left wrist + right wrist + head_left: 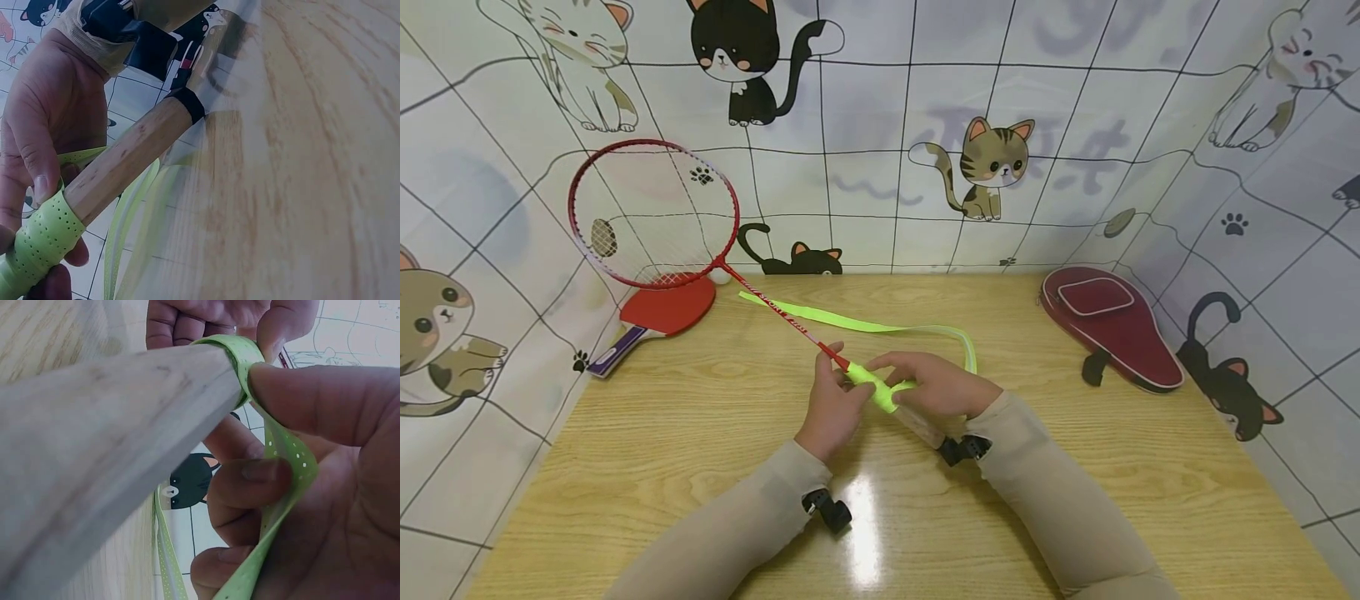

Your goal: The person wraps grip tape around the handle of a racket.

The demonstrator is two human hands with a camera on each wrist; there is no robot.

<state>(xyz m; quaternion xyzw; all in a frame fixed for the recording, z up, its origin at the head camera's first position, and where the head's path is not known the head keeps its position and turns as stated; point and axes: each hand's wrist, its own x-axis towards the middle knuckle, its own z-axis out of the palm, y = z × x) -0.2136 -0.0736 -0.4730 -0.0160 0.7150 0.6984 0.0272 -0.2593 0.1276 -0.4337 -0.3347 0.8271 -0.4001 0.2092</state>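
Observation:
A red badminton racket [782,314] slants across the middle of the head view, its strung head at upper left. Yellow-green perforated grip tape [868,385] is wound round the upper handle; the lower part is bare wood [134,156]. My left hand [833,412] grips the wrapped part, thumb on top. Beside it, my right hand [936,385] pinches the tape where it leaves the handle. In the right wrist view the thumb presses the tape [290,453] at the wrap's edge, and the strip runs over the curled fingers. The tape's loose tail lies on the table behind the hands.
A red table tennis bat [673,308] lies at the left, partly under the racket head, with a white ball [720,276] beside it. At the right is a dark red bat case [1101,321]. Cat-patterned walls surround the wooden table [700,467].

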